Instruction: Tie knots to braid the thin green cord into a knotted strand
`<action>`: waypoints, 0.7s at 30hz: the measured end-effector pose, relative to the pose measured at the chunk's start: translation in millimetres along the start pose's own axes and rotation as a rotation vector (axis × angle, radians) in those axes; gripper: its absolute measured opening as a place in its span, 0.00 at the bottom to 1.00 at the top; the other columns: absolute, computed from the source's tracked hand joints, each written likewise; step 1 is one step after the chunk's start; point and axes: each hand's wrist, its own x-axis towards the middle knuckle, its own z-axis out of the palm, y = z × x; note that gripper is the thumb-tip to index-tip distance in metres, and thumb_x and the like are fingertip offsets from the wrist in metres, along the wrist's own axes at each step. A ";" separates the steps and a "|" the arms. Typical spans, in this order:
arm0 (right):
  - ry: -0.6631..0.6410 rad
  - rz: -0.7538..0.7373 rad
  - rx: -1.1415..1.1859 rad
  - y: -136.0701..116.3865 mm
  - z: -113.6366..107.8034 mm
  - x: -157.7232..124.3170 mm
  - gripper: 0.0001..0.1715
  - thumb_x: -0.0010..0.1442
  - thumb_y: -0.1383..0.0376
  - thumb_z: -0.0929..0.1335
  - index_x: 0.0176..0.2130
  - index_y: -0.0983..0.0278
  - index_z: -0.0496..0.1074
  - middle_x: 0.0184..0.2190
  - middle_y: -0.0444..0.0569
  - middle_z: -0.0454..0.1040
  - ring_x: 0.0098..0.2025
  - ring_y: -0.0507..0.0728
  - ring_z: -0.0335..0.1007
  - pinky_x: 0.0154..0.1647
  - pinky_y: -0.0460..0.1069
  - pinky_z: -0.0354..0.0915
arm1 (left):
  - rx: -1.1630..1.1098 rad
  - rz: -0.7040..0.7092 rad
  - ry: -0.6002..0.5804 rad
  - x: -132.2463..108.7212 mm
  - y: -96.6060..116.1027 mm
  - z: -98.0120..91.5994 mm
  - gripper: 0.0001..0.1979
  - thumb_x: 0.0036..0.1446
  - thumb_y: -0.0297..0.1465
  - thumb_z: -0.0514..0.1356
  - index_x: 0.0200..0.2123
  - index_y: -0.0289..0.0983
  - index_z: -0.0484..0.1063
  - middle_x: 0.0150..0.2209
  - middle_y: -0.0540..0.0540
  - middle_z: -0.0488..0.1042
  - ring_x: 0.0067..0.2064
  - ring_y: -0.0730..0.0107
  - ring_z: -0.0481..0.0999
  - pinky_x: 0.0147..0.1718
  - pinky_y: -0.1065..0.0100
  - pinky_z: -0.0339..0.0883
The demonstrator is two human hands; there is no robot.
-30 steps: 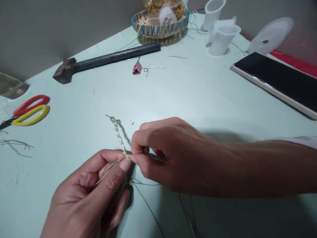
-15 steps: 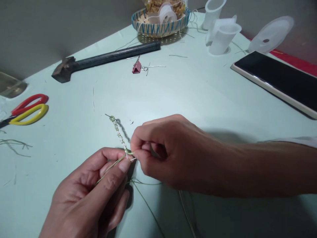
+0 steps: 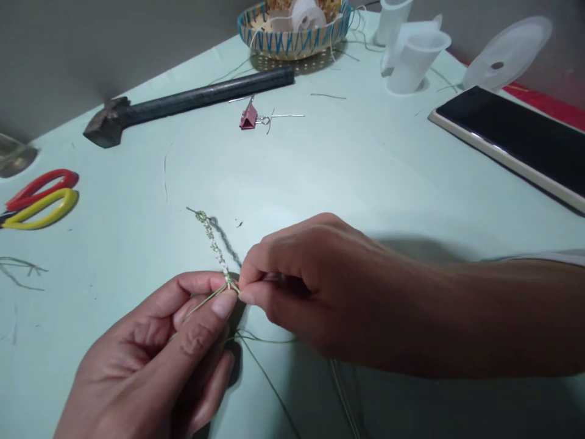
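Well, the left hand point(image 3: 150, 360) sits near the front of the pale mint tabletop point(image 3: 320, 177), curled narrow, its thumb and forefinger pinching thin green strands just below the end of a slim knotted green-and-white cord point(image 3: 212, 247). That cord hangs above the table in front of the person, its long axis slanting from the fingertips toward the far left, ending in a small loop and a fine tip. The right hand point(image 3: 301, 286) reaches in from the right, also narrow, with its thumb and forefinger closed on the cord's near end, touching the left hand's grip; exactly what they pinch is too small to tell. Loose green strands point(image 3: 269, 381) trail from the hands toward the near edge. Compared with the earlier view, the right fingertips now cover the pale strand ends that poked out there, and the whole tabletop sits higher and further left in view.

Farther out, red-and-yellow-handled scissors point(image 3: 41, 198) lie to the left, and a dark wooden-handled hammer point(image 3: 205, 91) lies far left of centre. A pink binder clip point(image 3: 248, 117) sits beyond the cord. Far off are a blue-stitched woven basket point(image 3: 287, 42) and white plastic cups point(image 3: 414, 61), with a black tablet in a white frame point(image 3: 512, 140) at far right.
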 end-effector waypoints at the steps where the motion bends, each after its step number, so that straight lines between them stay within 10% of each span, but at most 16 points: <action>1: 0.005 -0.006 -0.005 0.9 0.6 0.0 0.09 0.57 0.70 0.62 0.29 0.64 0.72 0.22 0.40 0.66 0.26 0.47 0.55 0.26 0.45 0.50 | 0.003 0.001 0.009 -0.1 -1.4 -1.1 0.19 0.39 0.41 0.71 0.38 0.47 0.76 0.17 0.53 0.65 0.13 0.78 0.55 0.06 0.76 0.52; 21: 0.079 -0.063 -0.018 7.3 7.5 1.3 0.09 0.57 0.68 0.63 0.29 0.63 0.72 0.22 0.39 0.66 0.24 0.47 0.55 0.25 0.44 0.53 | 0.267 -0.028 0.099 -8.3 14.0 8.8 0.13 0.41 0.45 0.68 0.32 0.50 0.74 0.16 0.56 0.55 0.16 0.76 0.53 0.10 0.74 0.54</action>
